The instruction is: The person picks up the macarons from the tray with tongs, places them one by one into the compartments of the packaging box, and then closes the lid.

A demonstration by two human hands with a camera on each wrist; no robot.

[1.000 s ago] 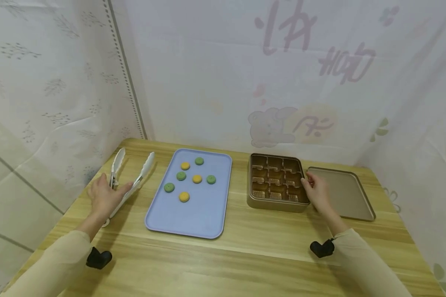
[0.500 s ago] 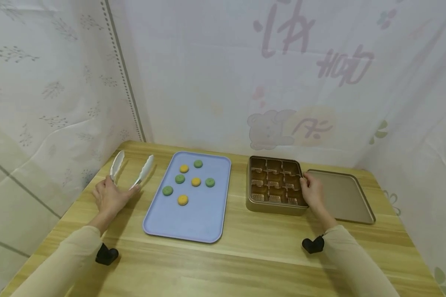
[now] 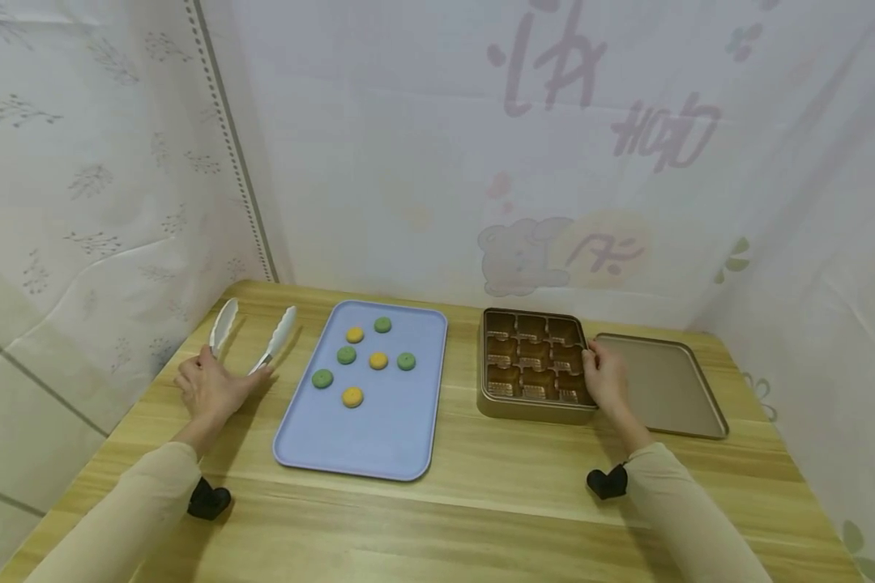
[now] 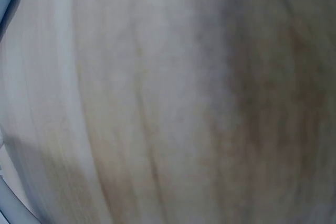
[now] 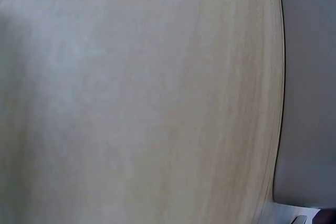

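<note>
My left hand holds a pair of tongs at the left of the table, its thumb and fingers on the two spread arms. Nothing sits between their white scalloped tips. On the right, my right hand grips the right edge of a bronze square box, whose brown insert has several bare compartments. The box's side wall fills the right edge of the right wrist view. Between the hands, a blue tray carries several small round macarons, some green, some yellow.
A flat bronze lid lies right of the box, partly behind my right hand. The wooden table ends at a printed white cloth along the back and sides.
My left hand has shifted slightly right and farther forward along the tongs, which stay spread. My right hand has settled closer against the box's edge. The whole view has moved slightly.
</note>
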